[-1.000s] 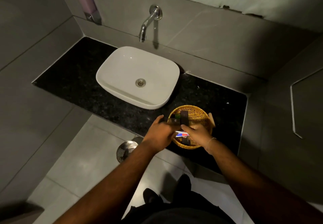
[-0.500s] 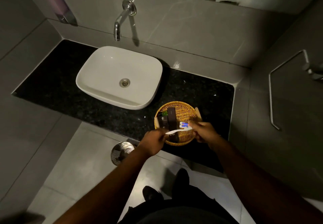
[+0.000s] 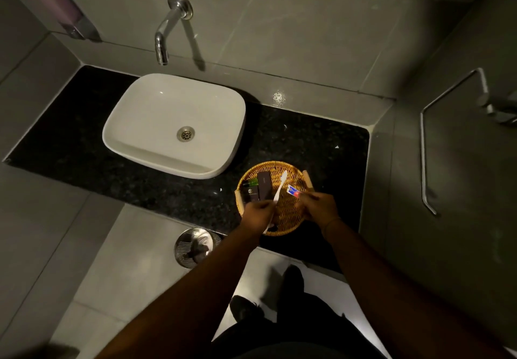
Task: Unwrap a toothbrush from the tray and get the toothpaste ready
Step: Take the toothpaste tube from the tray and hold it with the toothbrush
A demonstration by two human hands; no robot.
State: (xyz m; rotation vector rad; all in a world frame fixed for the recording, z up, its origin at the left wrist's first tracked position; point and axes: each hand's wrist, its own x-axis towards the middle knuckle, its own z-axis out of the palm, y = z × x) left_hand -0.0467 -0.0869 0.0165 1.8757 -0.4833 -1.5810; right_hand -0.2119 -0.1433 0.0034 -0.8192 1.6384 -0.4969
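A round wicker tray (image 3: 291, 225) sits on the black counter to the right of the sink. Over it, my left hand (image 3: 258, 214) grips a white toothbrush (image 3: 279, 189) by its handle, with the head pointing away from me. My right hand (image 3: 317, 206) pinches a small white, blue and red toothpaste tube (image 3: 293, 191) just right of the brush. The tube and the brush are a little apart. In the tray's left part lie dark brown boxes (image 3: 264, 185) and a small green bottle (image 3: 251, 182).
A white basin (image 3: 156, 112) stands on the black counter (image 3: 321, 140) under a wall tap (image 3: 167, 31). A soap dispenser (image 3: 56, 5) hangs at upper left. A metal towel rail (image 3: 425, 148) is on the right wall. A steel bin lid (image 3: 195, 246) is on the floor below.
The toothbrush has swung from lying across between my hands to pointing away from me. My hands have moved apart, and the toothpaste tube is now held clear of the brush.
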